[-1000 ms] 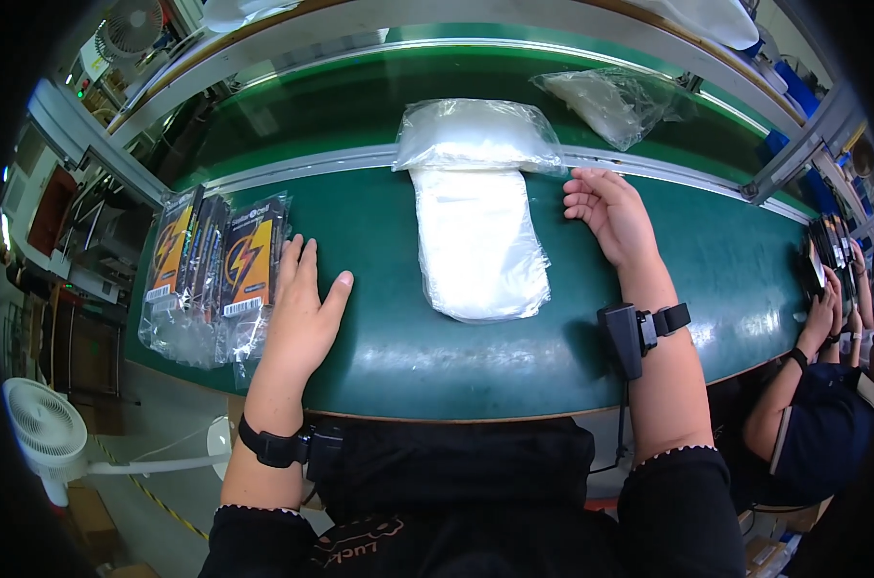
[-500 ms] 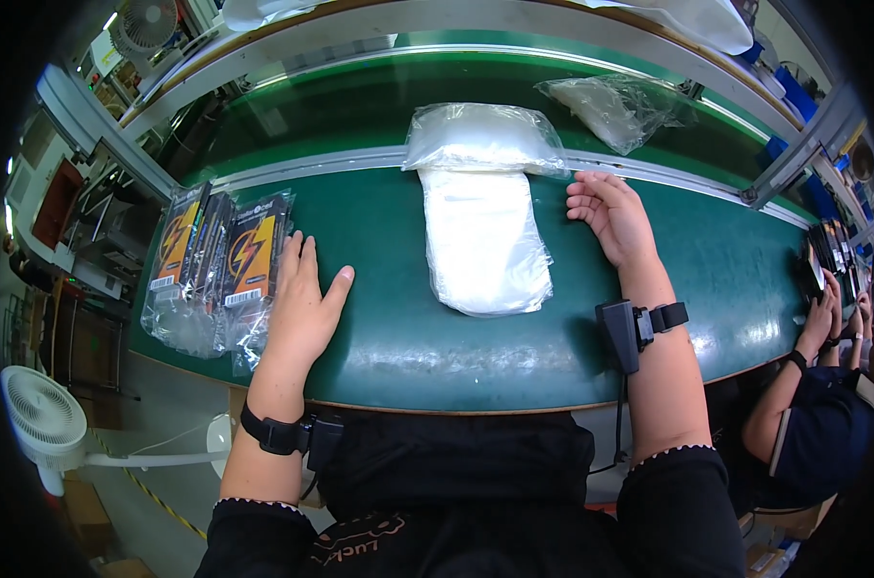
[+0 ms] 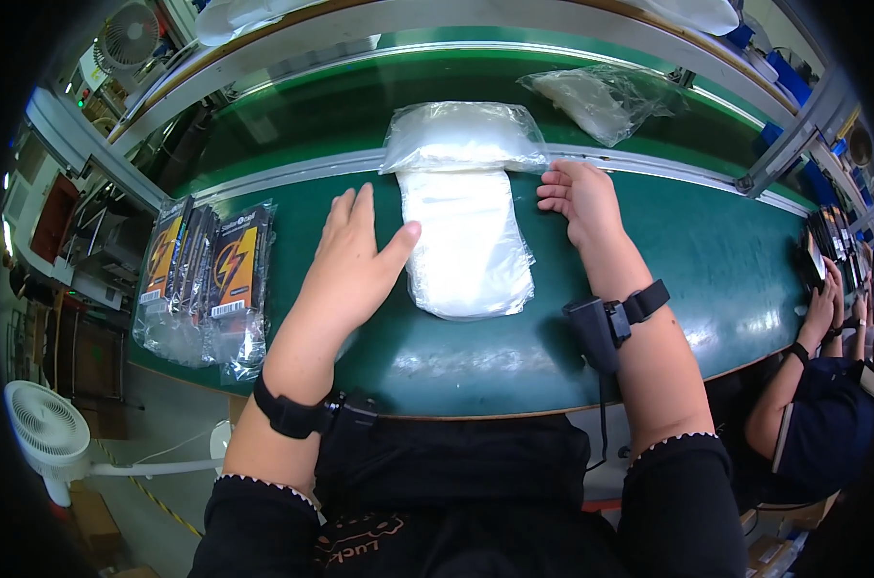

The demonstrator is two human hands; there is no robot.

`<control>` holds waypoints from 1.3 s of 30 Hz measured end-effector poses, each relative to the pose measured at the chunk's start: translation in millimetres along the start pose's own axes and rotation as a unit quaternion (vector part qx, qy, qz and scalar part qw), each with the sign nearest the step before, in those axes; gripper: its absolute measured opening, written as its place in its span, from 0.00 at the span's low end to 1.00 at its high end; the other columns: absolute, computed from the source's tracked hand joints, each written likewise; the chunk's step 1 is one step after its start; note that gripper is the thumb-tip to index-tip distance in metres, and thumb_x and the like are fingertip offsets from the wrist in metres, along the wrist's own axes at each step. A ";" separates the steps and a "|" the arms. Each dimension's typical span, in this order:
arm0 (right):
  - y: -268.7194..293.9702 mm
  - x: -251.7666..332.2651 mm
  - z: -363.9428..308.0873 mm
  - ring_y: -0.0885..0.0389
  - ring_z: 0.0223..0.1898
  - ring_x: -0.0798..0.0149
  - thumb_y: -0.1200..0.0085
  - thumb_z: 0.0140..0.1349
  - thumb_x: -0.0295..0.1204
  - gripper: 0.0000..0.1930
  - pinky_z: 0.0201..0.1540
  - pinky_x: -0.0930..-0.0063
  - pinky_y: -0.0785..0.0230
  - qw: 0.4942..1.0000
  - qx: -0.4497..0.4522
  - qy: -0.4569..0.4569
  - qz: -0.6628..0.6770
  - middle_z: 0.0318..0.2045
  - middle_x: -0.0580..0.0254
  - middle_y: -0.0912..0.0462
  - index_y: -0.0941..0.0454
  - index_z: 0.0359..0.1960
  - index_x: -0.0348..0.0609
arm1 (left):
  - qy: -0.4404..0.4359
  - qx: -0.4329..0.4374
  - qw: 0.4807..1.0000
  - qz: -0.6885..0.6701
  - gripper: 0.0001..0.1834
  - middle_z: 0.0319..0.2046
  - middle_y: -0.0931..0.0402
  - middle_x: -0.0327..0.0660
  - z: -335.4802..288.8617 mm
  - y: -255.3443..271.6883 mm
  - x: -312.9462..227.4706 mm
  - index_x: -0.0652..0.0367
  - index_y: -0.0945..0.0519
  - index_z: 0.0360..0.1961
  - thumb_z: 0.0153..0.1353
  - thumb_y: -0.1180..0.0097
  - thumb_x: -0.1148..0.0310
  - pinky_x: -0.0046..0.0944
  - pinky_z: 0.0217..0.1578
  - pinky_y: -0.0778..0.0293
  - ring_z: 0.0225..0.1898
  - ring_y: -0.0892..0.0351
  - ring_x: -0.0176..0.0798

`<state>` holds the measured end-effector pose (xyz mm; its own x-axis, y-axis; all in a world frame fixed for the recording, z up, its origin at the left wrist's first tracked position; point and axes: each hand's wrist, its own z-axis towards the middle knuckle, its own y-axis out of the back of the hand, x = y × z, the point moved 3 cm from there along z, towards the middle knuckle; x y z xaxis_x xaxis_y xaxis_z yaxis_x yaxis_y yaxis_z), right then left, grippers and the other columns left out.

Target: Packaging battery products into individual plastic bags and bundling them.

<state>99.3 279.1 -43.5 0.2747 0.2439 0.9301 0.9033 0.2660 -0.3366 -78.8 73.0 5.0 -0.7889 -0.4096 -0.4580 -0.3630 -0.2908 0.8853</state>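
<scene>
A stack of clear flat plastic bags point(image 3: 468, 250) lies on the green tabletop in front of me, its far end against a puffy clear plastic bundle point(image 3: 468, 137). My left hand point(image 3: 352, 265) hovers just left of the stack, fingers stretched and thumb out toward the stack's edge. On the other side, my right hand point(image 3: 585, 204) is loosely curled with nothing visible in it, close to the right corner of the bundle. To the far left, several black and orange flat boxes point(image 3: 237, 262) stand together in clear plastic wrapping.
Behind the table's metal rail point(image 3: 649, 166) lies another crumpled clear bag point(image 3: 591, 101) on a green surface. A shelf beam point(image 3: 379, 21) spans overhead. At the right end, another person's hands point(image 3: 824, 303) handle dark boxes. A white fan point(image 3: 47, 424) stands at lower left.
My left hand has moved right and away from me, leaving the wrapped boxes for the bag stack. My right hand has shifted slightly left with the view.
</scene>
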 end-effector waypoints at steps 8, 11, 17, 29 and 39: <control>-15.2 -2.8 -0.8 0.28 0.19 0.69 0.49 0.62 0.35 0.16 0.16 0.78 0.33 0.987 -0.033 0.071 -0.139 0.24 0.57 0.26 0.28 0.36 0.28 | -0.002 -0.128 0.988 -0.091 0.37 0.52 0.32 0.58 66.2 -34.0 27.8 0.71 0.37 0.59 0.60 0.51 0.48 0.44 0.54 0.35 0.52 0.30 0.53; -14.4 -0.1 -3.7 0.28 0.20 0.71 0.49 0.62 0.35 0.17 0.19 0.79 0.33 0.988 -0.006 0.066 -0.142 0.24 0.58 0.26 0.26 0.37 0.28 | -0.001 -0.124 0.951 -0.282 0.35 0.48 0.29 0.51 66.2 -37.2 35.2 0.70 0.36 0.59 0.61 0.48 0.53 0.35 0.43 0.30 0.37 0.28 0.38; -22.9 2.4 1.9 0.28 0.26 0.73 0.49 0.62 0.34 0.15 0.24 0.81 0.33 0.972 0.070 0.047 -0.220 0.29 0.62 0.24 0.24 0.39 0.31 | -0.007 -0.090 0.958 -0.272 0.29 0.47 0.27 0.50 64.9 -37.3 31.1 0.69 0.34 0.58 0.62 0.49 0.57 0.34 0.45 0.31 0.39 0.27 0.37; -39.8 5.3 2.4 0.25 0.42 0.69 0.49 0.62 0.34 0.23 0.34 0.77 0.30 0.981 0.077 0.067 -0.166 0.44 0.60 0.23 0.31 0.56 0.36 | -0.002 -0.064 0.868 -0.493 0.19 0.43 0.24 0.43 60.9 -34.6 25.7 0.65 0.28 0.53 0.65 0.52 0.65 0.31 0.51 0.35 0.46 0.27 0.32; -44.8 -2.7 16.6 0.25 0.44 0.70 0.52 0.64 0.32 0.17 0.41 0.78 0.35 0.974 0.111 0.080 -0.180 0.42 0.63 0.21 0.27 0.53 0.38 | -0.003 -0.077 0.865 -0.496 0.15 0.47 0.25 0.37 60.5 -31.2 29.4 0.61 0.24 0.49 0.65 0.51 0.66 0.31 0.50 0.37 0.48 0.31 0.29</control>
<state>52.6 282.0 -33.5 0.0170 -0.0462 0.9988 0.8623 0.5063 0.0087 -120.6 122.4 -31.2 -0.1304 0.1128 -0.9850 -0.7928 -0.6085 0.0353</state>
